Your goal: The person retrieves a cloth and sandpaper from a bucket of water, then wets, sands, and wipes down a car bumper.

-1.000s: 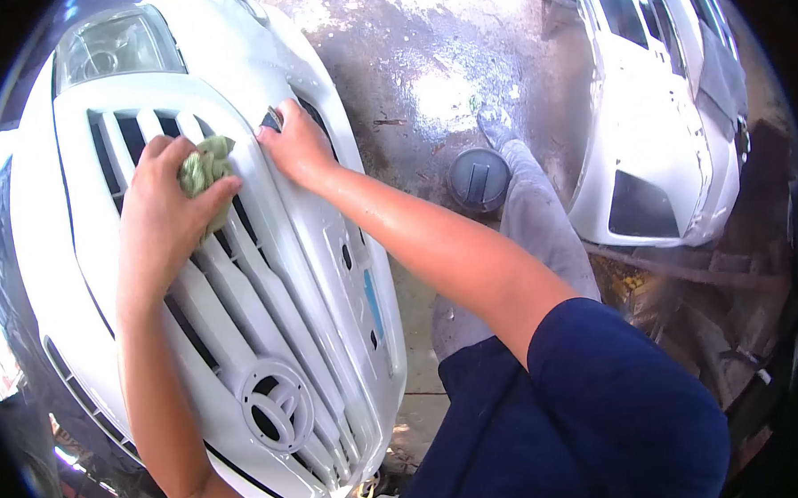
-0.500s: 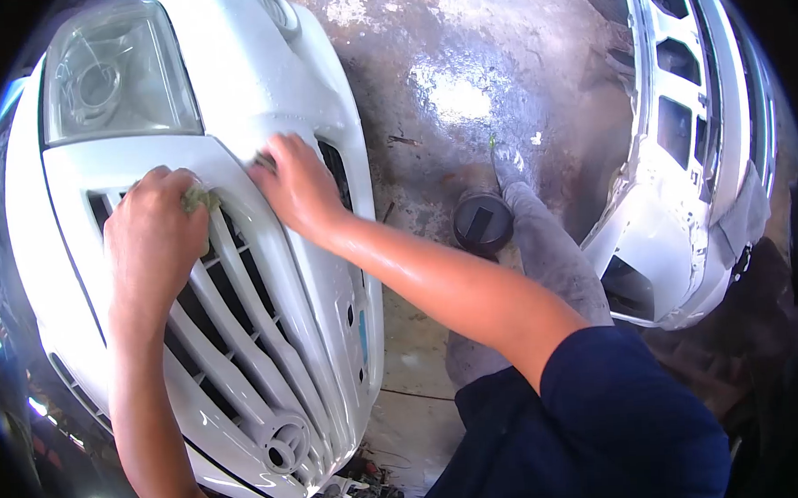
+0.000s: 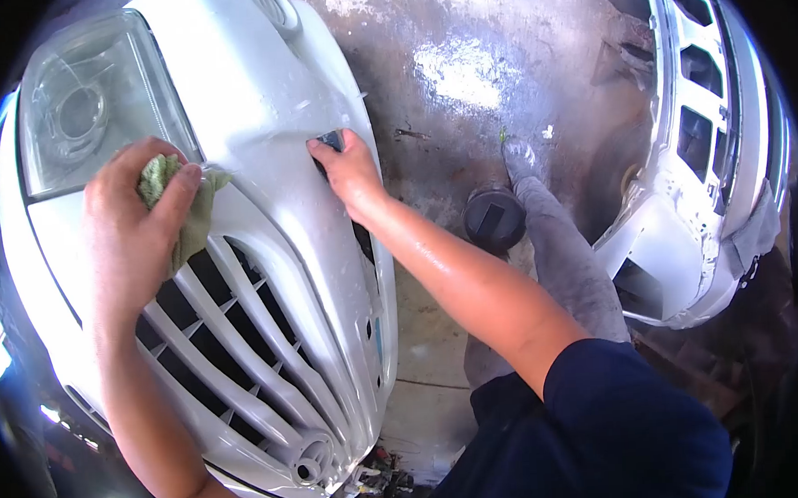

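Note:
A crumpled green cloth (image 3: 188,205) is held by my left hand (image 3: 131,225), between the thumb and curled fingers, just below the headlight (image 3: 81,107) and above the grille (image 3: 234,336). My right hand (image 3: 353,171) pinches a small dark pad (image 3: 327,142) against the white front bumper (image 3: 270,157), right of the headlight. Most of the pad is hidden by the fingers. Scattered small wet spots show on the white surface near the right hand.
A dark round lidded container (image 3: 494,220) stands on the stained floor (image 3: 423,186) beside my leg (image 3: 563,242). Another white bumper (image 3: 666,246), with a grey cloth (image 3: 754,229) draped on it, lies at the right. Loose parts (image 3: 374,481) lie beneath the grille.
My right hand has moved right across the bumper with the dark pad. My left hand has come nearer the headlight, and more of the cloth shows. The view has shifted.

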Motion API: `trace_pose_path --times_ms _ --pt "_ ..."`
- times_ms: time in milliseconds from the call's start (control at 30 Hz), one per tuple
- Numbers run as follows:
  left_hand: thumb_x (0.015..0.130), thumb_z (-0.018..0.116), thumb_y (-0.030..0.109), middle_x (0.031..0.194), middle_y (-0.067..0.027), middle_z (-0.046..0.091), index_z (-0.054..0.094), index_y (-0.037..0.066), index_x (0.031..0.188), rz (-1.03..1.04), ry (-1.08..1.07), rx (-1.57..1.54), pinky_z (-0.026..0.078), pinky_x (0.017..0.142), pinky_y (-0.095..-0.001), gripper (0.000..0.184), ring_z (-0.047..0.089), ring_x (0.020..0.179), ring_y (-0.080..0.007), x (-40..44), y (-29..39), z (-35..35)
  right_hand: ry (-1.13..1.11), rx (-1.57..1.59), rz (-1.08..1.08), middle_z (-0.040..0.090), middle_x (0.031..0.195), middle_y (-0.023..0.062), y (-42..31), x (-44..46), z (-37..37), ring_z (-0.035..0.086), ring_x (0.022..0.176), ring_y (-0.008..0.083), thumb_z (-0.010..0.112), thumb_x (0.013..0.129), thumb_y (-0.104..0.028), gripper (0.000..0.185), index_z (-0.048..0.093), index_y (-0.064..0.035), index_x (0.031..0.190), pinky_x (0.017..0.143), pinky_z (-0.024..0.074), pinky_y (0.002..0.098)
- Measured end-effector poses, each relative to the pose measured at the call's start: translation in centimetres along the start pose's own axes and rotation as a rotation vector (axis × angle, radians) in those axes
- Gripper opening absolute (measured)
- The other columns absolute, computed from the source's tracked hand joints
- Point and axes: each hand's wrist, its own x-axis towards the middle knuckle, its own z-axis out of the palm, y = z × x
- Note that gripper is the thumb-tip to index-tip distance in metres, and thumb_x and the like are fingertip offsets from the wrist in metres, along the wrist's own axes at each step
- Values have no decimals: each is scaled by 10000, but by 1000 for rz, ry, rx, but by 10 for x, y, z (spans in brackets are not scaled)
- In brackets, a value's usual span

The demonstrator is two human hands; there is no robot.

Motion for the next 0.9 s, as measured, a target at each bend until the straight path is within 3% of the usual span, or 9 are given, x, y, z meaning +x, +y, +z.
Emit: trace_pose_path --times_ms 133,233,367,400,467,633,767,800,900 --pt "843 682 240 938 -172 678 687 1 947 126 19 -15 510 867 -409 261 660 895 -327 2 -10 3 -63 -353 -43 688 875 93 -39 -16 21 634 803 175 713 920 -214 260 625 17 1000 753 513 340" --pt "841 687 240 921 -174 666 681 -3 940 84 -41 -92 502 874 -406 262 650 891 -327 1 -4 0 -73 -153 -108 678 855 83 -19 -1 10 617 779 159 723 910 -199 233 630 9 959 720 508 331" --pt "834 690 225 894 -181 645 664 -1 924 110 -88 -52 488 867 -399 245 642 881 -327 4 0 4 -57 106 181 700 960 109 -17 4 -12 671 856 178 714 910 -179 262 629 22 1055 792 536 338" --pt "861 665 178 933 -142 646 661 15 973 99 -129 -33 462 908 -357 197 623 930 -263 4 -2 2 -93 -9 60 711 992 117 -17 4 -4 674 880 182 706 914 -175 277 633 22 1093 817 531 341" --pt "857 665 167 918 -132 636 651 10 963 84 -146 -54 459 895 -345 190 612 914 -250 5 -3 4 -190 -205 -121 732 1063 126 -39 -7 12 676 944 184 702 918 -197 337 640 3 1183 879 514 342" --pt "833 670 126 883 -87 605 617 -11 917 91 -189 -159 433 867 -314 169 572 883 -207 9 -2 10 -212 -206 -23 717 939 98 -7 24 -27 664 879 147 711 924 -207 287 653 -2 1117 804 521 315" --pt "821 674 131 887 -95 560 595 -29 899 38 -216 -189 408 858 -318 195 532 875 -210 11 -2 12 -281 -269 15 685 986 83 13 46 -73 662 842 186 683 953 -205 251 637 -12 1107 770 527 335" --pt "774 681 163 863 -137 597 611 -37 892 37 -197 -169 437 836 -359 242 562 859 -262 12 -5 13 -315 -285 38 675 997 80 10 51 -75 661 842 203 674 961 -202 239 634 -16 1105 769 528 345" --pt "777 681 186 880 -143 592 607 -39 924 50 -159 -210 430 867 -388 279 555 890 -277 10 -7 18 -289 -512 -453 621 952 45 -7 41 -59 609 828 179 691 956 -145 183 627 -47 1097 763 523 310"
